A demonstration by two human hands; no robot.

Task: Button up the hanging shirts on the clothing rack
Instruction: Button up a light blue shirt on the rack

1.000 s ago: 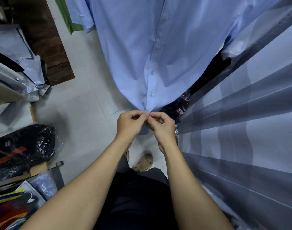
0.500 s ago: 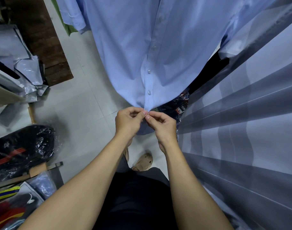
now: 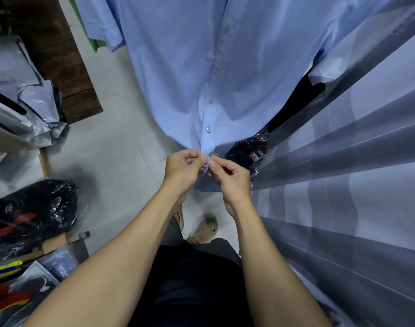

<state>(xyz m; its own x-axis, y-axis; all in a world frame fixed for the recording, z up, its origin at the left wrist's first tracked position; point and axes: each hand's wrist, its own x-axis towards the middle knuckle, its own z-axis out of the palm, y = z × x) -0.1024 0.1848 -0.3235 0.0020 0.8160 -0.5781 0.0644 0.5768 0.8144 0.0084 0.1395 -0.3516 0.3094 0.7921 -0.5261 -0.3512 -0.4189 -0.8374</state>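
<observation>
— Shirt (image 3: 178,74), light blue, hanging front and centre, placket running down the middle toward the hands. Two fastened buttons visible low on the placket, the lower button (image 3: 209,129) just above the pinch point.

— And the hands?

— Both at the bottom of the placket, just below that lower button. Left hand (image 3: 181,169) on the shirt's left side of the placket, fingers curled, thumb and forefinger pinching the fabric edge. Right hand (image 3: 232,179) touching it from the other side, fingers (image 3: 212,164) also curled and clamped on the cloth. Fingertips of the two hands pressed almost together. Cannot tell whether a button sits between them; hidden by the fingertips.

— Hem?

— Hanging just below the hands, partly covered by them.

— Around the shirt?

— Grey striped fabric (image 3: 343,185) filling the space right of the shirt, close beside it. Dark plastic-wrapped bundle (image 3: 247,151) just right of the shirt's lower edge. White tiled floor (image 3: 107,156) beneath. Black plastic-wrapped package (image 3: 34,213) well left of the shirt, on the floor side. Second blue garment (image 3: 100,22) and a strip of green behind the shirt's upper left. Sandalled foot (image 3: 205,230) below the hem.
</observation>
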